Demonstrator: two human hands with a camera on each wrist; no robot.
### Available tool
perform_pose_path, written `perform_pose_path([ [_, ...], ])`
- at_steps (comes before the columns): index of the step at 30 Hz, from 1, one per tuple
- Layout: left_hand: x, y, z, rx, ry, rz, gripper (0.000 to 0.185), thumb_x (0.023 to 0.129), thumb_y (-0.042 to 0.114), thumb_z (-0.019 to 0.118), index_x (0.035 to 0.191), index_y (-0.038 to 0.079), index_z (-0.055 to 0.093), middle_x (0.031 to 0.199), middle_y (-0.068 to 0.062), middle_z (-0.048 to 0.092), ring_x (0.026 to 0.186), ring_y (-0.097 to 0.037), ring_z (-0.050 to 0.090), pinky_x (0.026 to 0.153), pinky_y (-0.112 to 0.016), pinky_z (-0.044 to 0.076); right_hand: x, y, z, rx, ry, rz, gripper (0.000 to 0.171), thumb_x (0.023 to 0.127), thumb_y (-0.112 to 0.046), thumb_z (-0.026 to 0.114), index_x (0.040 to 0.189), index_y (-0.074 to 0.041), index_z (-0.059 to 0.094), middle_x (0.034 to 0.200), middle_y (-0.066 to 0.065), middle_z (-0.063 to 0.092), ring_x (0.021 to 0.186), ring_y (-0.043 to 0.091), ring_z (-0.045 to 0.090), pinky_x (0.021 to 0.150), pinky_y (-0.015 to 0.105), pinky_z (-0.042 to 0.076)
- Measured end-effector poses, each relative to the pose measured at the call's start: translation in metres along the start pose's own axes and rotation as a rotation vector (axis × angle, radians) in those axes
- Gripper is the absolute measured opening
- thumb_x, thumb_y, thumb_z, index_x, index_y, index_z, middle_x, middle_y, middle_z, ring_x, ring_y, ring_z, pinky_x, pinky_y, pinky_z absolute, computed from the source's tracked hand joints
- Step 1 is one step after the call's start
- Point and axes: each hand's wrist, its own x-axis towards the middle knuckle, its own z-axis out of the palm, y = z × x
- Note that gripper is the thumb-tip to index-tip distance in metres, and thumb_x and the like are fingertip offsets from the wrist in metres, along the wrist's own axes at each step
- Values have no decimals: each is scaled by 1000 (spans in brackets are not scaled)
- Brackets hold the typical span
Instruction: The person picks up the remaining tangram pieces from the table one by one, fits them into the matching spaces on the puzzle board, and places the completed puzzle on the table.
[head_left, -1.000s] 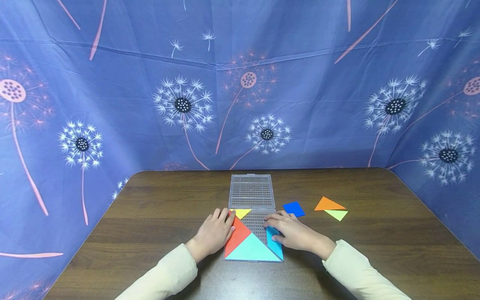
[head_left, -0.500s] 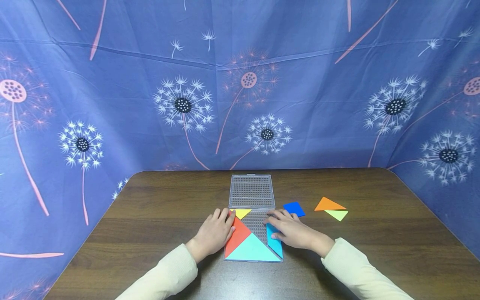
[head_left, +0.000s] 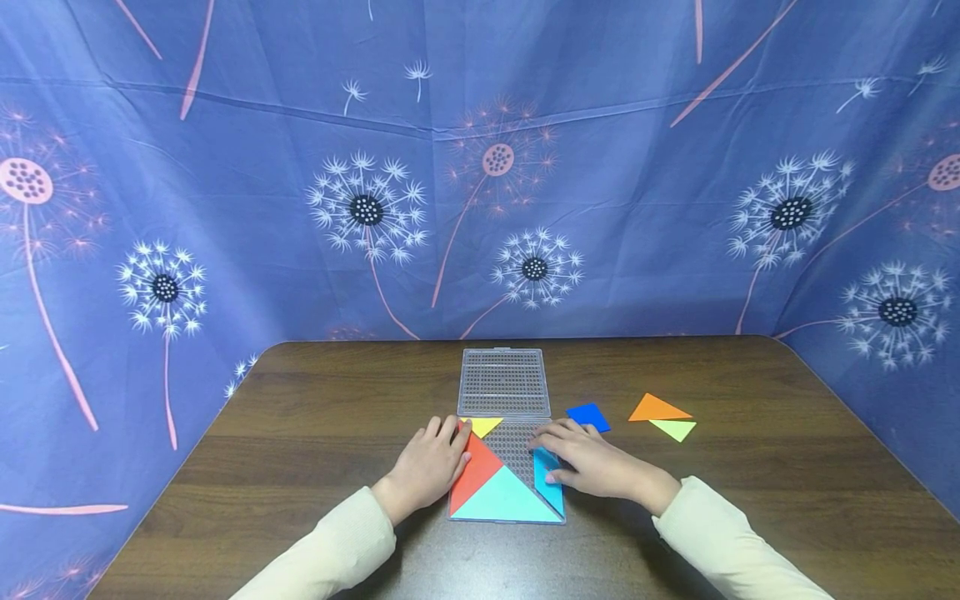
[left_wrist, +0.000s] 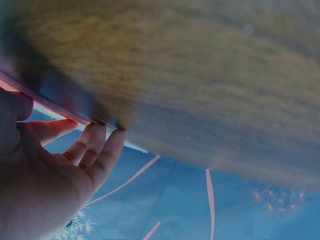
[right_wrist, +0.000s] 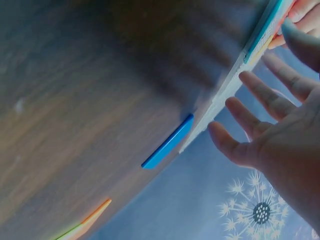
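In the head view a clear hinged tangram case lies unfolded, its near tray (head_left: 512, 447) partly covered by flat pieces. My left hand (head_left: 423, 465) rests at the tray's left edge, fingertips on the red triangle (head_left: 474, 473) and near the yellow triangle (head_left: 483, 426). A turquoise triangle (head_left: 504, 500) fills the near side. Over the right edge, my right hand (head_left: 592, 458) has its thumb at a light-blue piece (head_left: 549, 487), whose far part is hidden. Spread fingers of the right hand (right_wrist: 280, 115) show in the right wrist view.
The case's gridded lid (head_left: 503, 383) lies flat behind the tray. To the right on the wooden table (head_left: 750, 500) are a dark-blue square (head_left: 588, 417), an orange triangle (head_left: 657, 407) and a yellow-green triangle (head_left: 675, 429). A blue dandelion-print cloth (head_left: 637, 275) hangs behind.
The light-blue piece has slid slightly left at the tray's right edge. My right hand has shifted a little, its thumb now nearer the piece's right side. My left hand stays put.
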Motion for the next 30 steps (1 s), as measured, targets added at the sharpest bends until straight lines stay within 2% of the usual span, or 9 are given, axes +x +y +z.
perform_pose_path([
  [9, 0, 0, 1, -9, -16, -6, 44, 93, 37, 47, 128, 11, 52, 114, -9, 50, 93, -22, 47, 72, -32, 46, -5, 1, -2, 54, -79, 13, 48, 84, -25, 64, 129, -12, 50, 138, 11, 41, 129, 35, 31, 93, 61, 28],
  [25, 0, 0, -1, -13, -40, -5, 45, 94, 38, 45, 130, 11, 51, 116, -10, 50, 93, -22, 46, 73, -32, 47, -5, 0, -1, 48, -78, 20, 48, 83, -26, 65, 128, -14, 51, 137, 9, 43, 128, 33, 33, 92, 58, 29],
  [30, 0, 0, -2, -4, -35, -4, 45, 93, 38, 45, 129, 11, 52, 115, -9, 50, 92, -21, 46, 73, -31, 47, -5, 1, -2, 34, -43, 0, 48, 83, -27, 65, 127, -13, 51, 134, 9, 46, 125, 33, 36, 91, 58, 31],
])
